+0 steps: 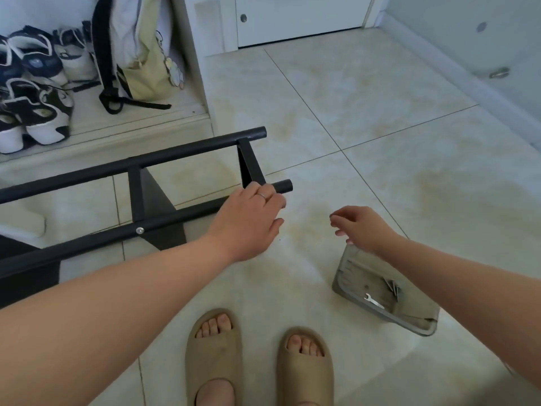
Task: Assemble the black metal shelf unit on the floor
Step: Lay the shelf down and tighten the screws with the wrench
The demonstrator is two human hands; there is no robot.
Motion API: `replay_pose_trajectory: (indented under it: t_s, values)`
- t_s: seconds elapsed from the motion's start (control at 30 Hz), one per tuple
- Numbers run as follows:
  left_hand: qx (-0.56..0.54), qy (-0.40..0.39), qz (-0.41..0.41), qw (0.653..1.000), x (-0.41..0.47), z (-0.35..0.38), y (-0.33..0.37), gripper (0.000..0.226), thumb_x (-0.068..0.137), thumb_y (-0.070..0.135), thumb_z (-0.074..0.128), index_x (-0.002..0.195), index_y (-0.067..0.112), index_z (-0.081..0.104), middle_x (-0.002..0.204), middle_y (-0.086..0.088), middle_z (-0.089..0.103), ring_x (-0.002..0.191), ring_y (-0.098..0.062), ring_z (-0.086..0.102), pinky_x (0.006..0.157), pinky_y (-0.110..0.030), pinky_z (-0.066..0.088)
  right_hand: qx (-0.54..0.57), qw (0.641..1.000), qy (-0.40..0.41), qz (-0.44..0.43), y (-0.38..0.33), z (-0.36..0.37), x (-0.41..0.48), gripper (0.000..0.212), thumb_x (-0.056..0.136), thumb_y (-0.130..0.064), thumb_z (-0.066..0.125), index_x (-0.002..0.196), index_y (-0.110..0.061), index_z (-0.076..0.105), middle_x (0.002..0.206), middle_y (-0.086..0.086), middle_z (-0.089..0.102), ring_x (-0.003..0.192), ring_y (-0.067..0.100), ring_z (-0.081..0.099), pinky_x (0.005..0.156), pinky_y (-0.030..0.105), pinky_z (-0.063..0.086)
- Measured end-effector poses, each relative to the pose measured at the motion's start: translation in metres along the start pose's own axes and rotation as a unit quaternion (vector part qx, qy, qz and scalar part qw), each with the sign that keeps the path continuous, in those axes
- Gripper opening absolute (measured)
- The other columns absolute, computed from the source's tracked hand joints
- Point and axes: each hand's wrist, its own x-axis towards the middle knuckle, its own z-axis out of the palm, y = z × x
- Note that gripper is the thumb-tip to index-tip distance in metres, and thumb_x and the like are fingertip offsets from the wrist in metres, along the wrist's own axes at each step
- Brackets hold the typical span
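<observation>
Though grip unclear, left hand (248, 221) apparently round black frame (187, 150) at tube end; right hand (363, 230) slack, empty.

Sneakers (38, 112) on a low ledge (131, 124), black-strapped bag (102, 54), cream tote (149, 74) (charm (174, 73) attached), tan slides (215, 347)

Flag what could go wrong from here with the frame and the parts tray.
1. Only the left hand holds the black frame, on one tube near its end; it may twist free and land on the toes bare in the slippers.
2. The tray of screws and a wrench lies by the right foot; a step could scatter them.
</observation>
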Motion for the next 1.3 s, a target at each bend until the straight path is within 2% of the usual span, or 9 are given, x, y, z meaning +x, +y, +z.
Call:
replay_pose_trajectory:
  t_s: [0.1,0.2,0.3,0.47,0.67,0.77,0.9,1.17,1.3]
  values:
    - [-0.087,-0.136,0.029,0.987,0.003,0.033,0.041,0.03,0.101,0.04,0.043,0.123,0.02,0.05,0.123,-0.001,0.052,0.107,-0.024,0.051,0.08,-0.034,0.039,-0.056,0.998,0.005,0.032,0.047,-0.011,0.0,0.016,0.098,-0.023,0.059,0.102,-0.016,0.073,0.094,0.003,0.073,0.09,0.021,0.068,0.083,0.034,0.053]
    - [-0.186,-0.278,-0.041,0.941,0.005,0.069,0.074,0.035,0.102,0.044,0.043,0.131,0.024,0.043,0.13,0.001,0.051,0.11,-0.023,0.056,0.082,-0.035,0.044,-0.1,0.993,0.005,0.063,0.094,-0.015,0.005,0.017,0.098,-0.023,0.059,0.102,-0.015,0.073,0.09,0.006,0.072,0.092,0.027,0.068,0.083,0.033,0.052]
    - [-0.261,-0.339,-0.108,0.897,0.013,0.101,0.101,0.047,0.1,0.046,0.046,0.141,0.023,0.039,0.137,0.0,0.05,0.117,-0.023,0.055,0.092,-0.038,0.046,-0.143,0.986,-0.022,0.083,0.138,-0.013,0.014,0.023,0.099,-0.027,0.057,0.112,-0.017,0.073,0.098,0.006,0.071,0.097,0.027,0.066,0.076,0.028,0.046]
    - [-0.392,-0.35,-0.238,0.817,0.031,0.14,0.132,0.055,0.099,0.044,0.048,0.147,0.021,0.032,0.123,-0.004,0.057,0.108,-0.023,0.057,0.085,-0.033,0.043,-0.216,0.969,-0.071,0.095,0.188,-0.004,0.029,0.027,0.101,-0.023,0.05,0.116,-0.015,0.071,0.116,0.012,0.071,0.108,0.03,0.064,0.085,0.03,0.047]
    - [-0.469,-0.341,-0.316,0.751,0.044,0.165,0.149,0.011,0.102,0.025,0.049,0.11,0.019,0.047,0.091,-0.006,0.06,0.08,-0.027,0.071,0.064,-0.029,0.049,-0.244,0.958,-0.13,0.074,0.207,0.02,0.042,0.024,0.096,-0.023,0.062,0.116,-0.014,0.07,0.115,0.01,0.072,0.109,0.031,0.064,0.085,0.03,0.048]
    - [-0.511,-0.34,-0.339,0.713,0.046,0.166,0.149,0.008,0.101,0.019,0.05,0.096,0.023,0.045,0.09,-0.008,0.065,0.071,-0.024,0.073,0.074,-0.036,0.056,-0.243,0.954,-0.167,0.045,0.204,0.037,0.045,0.024,0.093,-0.024,0.067,0.115,-0.018,0.07,0.114,0.007,0.071,0.108,0.028,0.064,0.091,0.035,0.052]
    - [-0.55,-0.34,-0.352,0.676,0.045,0.164,0.147,0.01,0.101,0.016,0.051,0.094,0.022,0.046,0.09,-0.011,0.068,0.074,-0.027,0.074,0.075,-0.037,0.058,-0.271,0.942,-0.196,0.015,0.199,0.056,0.047,0.018,0.088,-0.028,0.067,0.102,-0.017,0.067,0.103,0.006,0.069,0.098,0.029,0.063,0.08,0.034,0.051]
    - [-0.573,-0.347,-0.367,0.646,0.043,0.163,0.145,0.005,0.101,0.016,0.052,0.101,0.018,0.048,0.097,-0.017,0.071,0.08,-0.028,0.076,0.067,-0.031,0.057,-0.335,0.92,-0.2,-0.037,0.2,0.066,0.053,0.01,0.094,-0.03,0.058,0.095,-0.021,0.056,0.112,0.007,0.066,0.103,0.031,0.062,0.074,0.033,0.045]
    - [-0.579,-0.337,-0.369,0.644,0.041,0.158,0.145,0.006,0.1,0.016,0.054,0.104,0.017,0.05,0.094,-0.014,0.071,0.081,-0.029,0.075,0.075,-0.037,0.059,-0.327,0.928,-0.176,-0.022,0.197,0.06,0.051,0.011,0.092,-0.03,0.059,0.092,-0.02,0.054,0.099,0.007,0.064,0.095,0.033,0.064,0.069,0.032,0.043]
